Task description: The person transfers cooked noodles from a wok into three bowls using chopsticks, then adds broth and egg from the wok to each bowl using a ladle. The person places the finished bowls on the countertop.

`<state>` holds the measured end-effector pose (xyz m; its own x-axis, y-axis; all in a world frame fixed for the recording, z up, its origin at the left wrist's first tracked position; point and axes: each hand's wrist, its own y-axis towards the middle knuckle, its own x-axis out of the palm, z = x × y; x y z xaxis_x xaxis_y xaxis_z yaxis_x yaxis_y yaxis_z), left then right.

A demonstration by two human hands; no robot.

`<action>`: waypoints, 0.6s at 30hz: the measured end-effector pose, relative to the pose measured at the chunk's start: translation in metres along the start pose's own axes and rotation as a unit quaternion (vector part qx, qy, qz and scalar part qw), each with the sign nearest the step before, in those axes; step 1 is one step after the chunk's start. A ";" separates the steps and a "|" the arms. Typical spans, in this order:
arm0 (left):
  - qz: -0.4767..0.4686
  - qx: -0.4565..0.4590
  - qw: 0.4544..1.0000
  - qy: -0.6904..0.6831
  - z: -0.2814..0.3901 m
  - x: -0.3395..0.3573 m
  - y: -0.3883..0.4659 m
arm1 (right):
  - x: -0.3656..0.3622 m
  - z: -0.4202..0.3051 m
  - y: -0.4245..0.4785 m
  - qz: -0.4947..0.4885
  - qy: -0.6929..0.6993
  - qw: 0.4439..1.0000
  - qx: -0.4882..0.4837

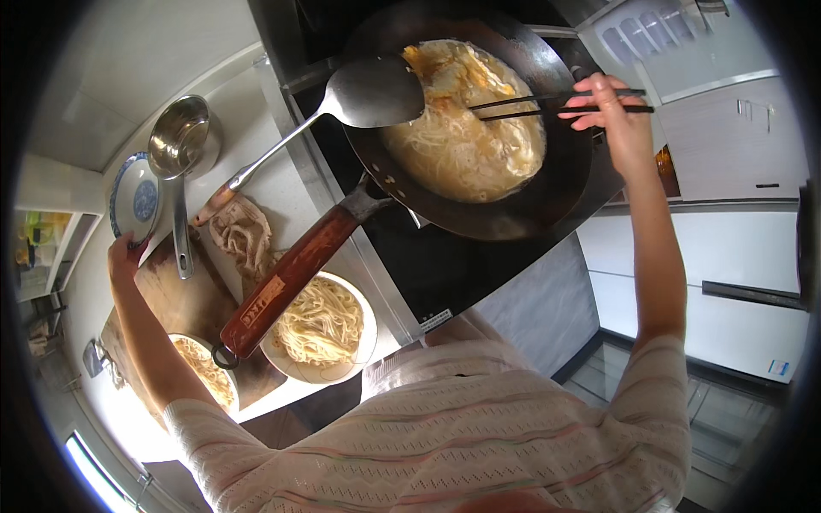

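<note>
Between the fingers of my right hand (606,106) is a pair of black chopsticks (526,106). Their tips reach into a wok (564,173) of cloudy broth with noodles and egg (462,134). A metal wok spatula (375,93) rests across the wok's rim, its wooden-ended handle over the counter. At the far left, my left hand (126,256) grips the near edge of a shallow blue-and-white dish (136,195); some of its fingers are hidden. A stainless saucepan (183,138) stands beside the dish, overlapping its edge in view.
The wok's red wooden handle (288,285) juts over a bowl of noodles (321,324). Another bowl of food (205,369) sits by a wooden cutting board (186,301), partly behind my left forearm. A crumpled cloth (240,231) lies near the black cooktop (423,269).
</note>
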<state>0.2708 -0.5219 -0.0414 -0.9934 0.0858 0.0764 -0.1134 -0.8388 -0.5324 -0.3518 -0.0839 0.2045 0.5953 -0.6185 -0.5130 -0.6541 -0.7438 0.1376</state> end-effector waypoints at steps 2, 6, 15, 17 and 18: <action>0.006 -0.022 1.000 -0.013 0.000 -0.007 0.009 | -0.011 0.006 0.006 0.025 -0.003 1.000 -0.012; 0.003 -0.013 1.000 -0.019 0.002 0.000 0.019 | 0.008 0.017 0.001 0.032 0.010 0.999 -0.020; -0.030 0.099 0.994 -0.021 0.028 -0.040 -0.036 | -0.022 0.011 0.004 -0.119 0.067 0.990 0.019; -0.030 0.174 0.978 0.115 0.037 -0.055 -0.068 | -0.026 0.017 0.011 -0.131 0.080 0.988 0.018; -0.024 0.191 0.971 0.140 0.044 -0.058 -0.086 | -0.038 0.019 0.016 -0.113 0.104 0.988 0.011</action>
<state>0.3388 -0.4787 0.0371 -0.9594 0.2274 -0.1666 -0.1976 -0.9641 -0.1776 -0.3933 -0.0674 0.2102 0.8092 -0.4769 -0.3432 -0.5015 -0.8649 0.0195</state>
